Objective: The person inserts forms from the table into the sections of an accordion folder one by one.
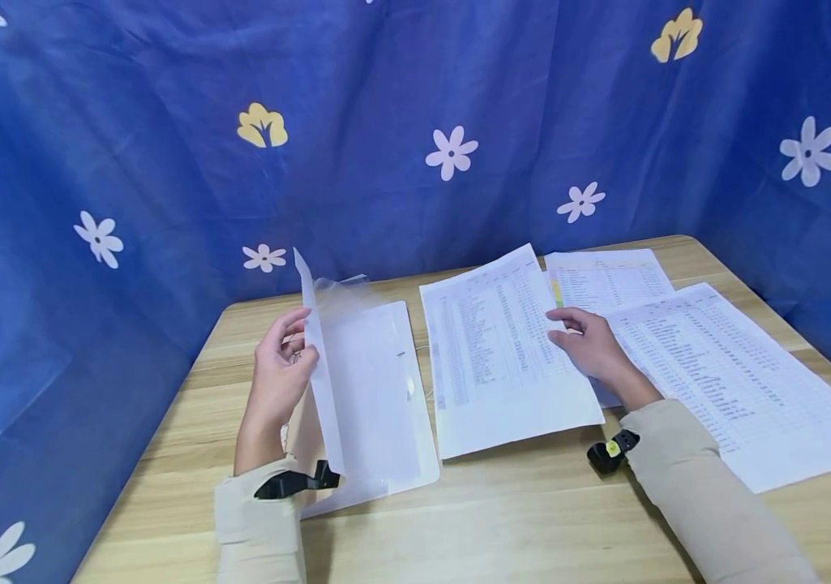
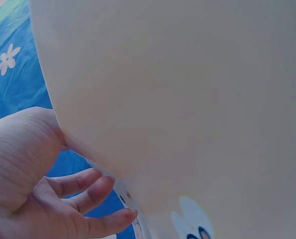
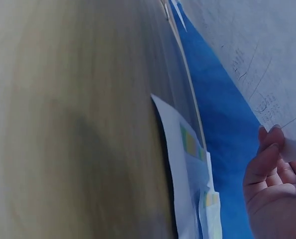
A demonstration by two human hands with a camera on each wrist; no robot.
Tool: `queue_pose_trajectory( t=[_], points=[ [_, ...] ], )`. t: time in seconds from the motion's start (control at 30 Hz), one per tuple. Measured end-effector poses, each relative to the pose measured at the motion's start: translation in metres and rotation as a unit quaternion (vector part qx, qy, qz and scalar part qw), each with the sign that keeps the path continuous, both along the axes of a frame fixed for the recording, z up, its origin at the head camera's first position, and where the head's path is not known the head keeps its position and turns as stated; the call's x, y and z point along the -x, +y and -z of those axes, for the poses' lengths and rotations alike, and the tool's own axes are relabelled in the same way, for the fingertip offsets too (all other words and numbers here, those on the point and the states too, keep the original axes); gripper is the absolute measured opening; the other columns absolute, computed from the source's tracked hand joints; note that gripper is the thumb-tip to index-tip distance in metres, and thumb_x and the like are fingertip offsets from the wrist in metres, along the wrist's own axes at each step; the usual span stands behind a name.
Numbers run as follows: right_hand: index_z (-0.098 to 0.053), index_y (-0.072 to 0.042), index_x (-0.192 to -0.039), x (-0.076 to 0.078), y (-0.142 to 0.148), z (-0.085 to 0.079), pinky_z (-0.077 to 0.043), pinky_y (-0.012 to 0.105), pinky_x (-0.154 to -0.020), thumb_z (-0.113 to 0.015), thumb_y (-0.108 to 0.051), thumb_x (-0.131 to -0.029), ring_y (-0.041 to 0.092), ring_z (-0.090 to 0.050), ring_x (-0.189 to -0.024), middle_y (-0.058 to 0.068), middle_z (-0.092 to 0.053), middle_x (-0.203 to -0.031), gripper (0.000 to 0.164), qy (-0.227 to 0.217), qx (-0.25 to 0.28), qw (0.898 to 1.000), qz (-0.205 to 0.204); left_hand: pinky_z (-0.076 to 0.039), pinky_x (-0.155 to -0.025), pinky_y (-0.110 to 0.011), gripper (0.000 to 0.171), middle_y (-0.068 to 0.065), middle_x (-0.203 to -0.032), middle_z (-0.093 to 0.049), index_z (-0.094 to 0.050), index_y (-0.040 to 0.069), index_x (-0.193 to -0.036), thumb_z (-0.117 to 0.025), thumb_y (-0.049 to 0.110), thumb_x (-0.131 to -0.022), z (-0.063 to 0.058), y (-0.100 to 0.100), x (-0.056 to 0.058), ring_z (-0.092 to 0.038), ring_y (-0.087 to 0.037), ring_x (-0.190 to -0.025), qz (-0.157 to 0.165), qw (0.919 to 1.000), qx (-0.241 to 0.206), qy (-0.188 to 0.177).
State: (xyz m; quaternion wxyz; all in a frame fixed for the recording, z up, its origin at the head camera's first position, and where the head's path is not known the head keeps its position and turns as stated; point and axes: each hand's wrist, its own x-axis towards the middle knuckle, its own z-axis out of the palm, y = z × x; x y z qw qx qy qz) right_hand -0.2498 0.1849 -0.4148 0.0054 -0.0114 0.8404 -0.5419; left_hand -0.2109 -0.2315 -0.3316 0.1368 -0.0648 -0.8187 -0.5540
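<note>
My left hand (image 1: pixel 280 373) pinches the raised cover (image 1: pixel 323 389) of a white folder (image 1: pixel 379 389), which stands nearly upright along the folder's left side. Clear plastic sleeves (image 1: pixel 342 300) fan up behind it. In the left wrist view the cover (image 2: pixel 177 99) fills most of the frame, with part of a cartoon print low down. My right hand (image 1: pixel 593 349) pinches the right edge of a printed sheet (image 1: pixel 491 349), tilted up just right of the folder. The right wrist view shows thumb and fingertips together at the edge of this sheet (image 3: pixel 282 64).
A large printed sheet (image 1: pixel 736 389) lies on the right of the wooden table (image 1: pixel 517 519), under the right forearm. Behind it lies another printed sheet (image 1: pixel 612 280) with a coloured strip. A blue flowered curtain (image 1: pixel 386 162) hangs behind the table and along its sides.
</note>
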Motion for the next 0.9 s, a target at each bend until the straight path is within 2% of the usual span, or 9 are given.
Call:
queue_pose_trajectory(
  t=[0.13, 0.47, 0.77, 0.9],
  points=[
    [-0.05, -0.014, -0.133, 0.0, -0.003, -0.001, -0.051, 0.031, -0.077, -0.053, -0.02, -0.095, 0.025, -0.06, -0.099, 0.012, -0.054, -0.126, 0.039, -0.003, 0.017, 1.0, -0.004, -0.048, -0.076, -0.014, 0.056, -0.014, -0.125, -0.043, -0.043, 0.013, -0.139, -0.044, -0.006, -0.086, 0.0, 0.0, 0.0, -0.054, -0.024, -0.105, 0.0, 1.0, -0.002, 0.002],
    [-0.053, -0.015, -0.13, 0.003, -0.017, -0.001, -0.051, 0.032, -0.078, -0.055, -0.019, -0.094, 0.025, -0.06, -0.099, 0.01, -0.056, -0.124, 0.036, -0.01, 0.026, 1.0, -0.003, -0.049, -0.076, -0.014, 0.056, -0.014, -0.124, -0.043, -0.043, 0.013, -0.14, -0.044, -0.006, -0.087, -0.001, 0.0, 0.0, -0.054, -0.026, -0.106, 0.003, 1.0, -0.002, 0.004],
    [-0.053, -0.014, -0.13, 0.003, -0.024, 0.001, -0.046, 0.04, -0.091, -0.054, -0.019, -0.094, 0.028, -0.052, -0.113, 0.011, -0.05, -0.134, 0.036, -0.009, 0.02, 1.0, -0.007, -0.049, -0.073, -0.015, 0.055, -0.015, -0.121, -0.043, -0.043, 0.007, -0.138, -0.042, -0.009, -0.085, -0.002, 0.0, 0.001, -0.056, -0.023, -0.101, 0.004, 0.9998, -0.011, 0.015],
    [-0.054, -0.016, -0.129, 0.003, -0.028, 0.003, -0.046, 0.04, -0.09, -0.054, -0.019, -0.094, 0.027, -0.054, -0.111, 0.01, -0.051, -0.132, 0.035, -0.015, 0.027, 0.999, -0.008, -0.049, -0.073, -0.015, 0.055, -0.015, -0.121, -0.043, -0.043, 0.006, -0.138, -0.042, -0.009, -0.085, -0.001, 0.0, 0.0, -0.055, -0.025, -0.103, 0.004, 0.9998, -0.012, 0.013]
  ],
)
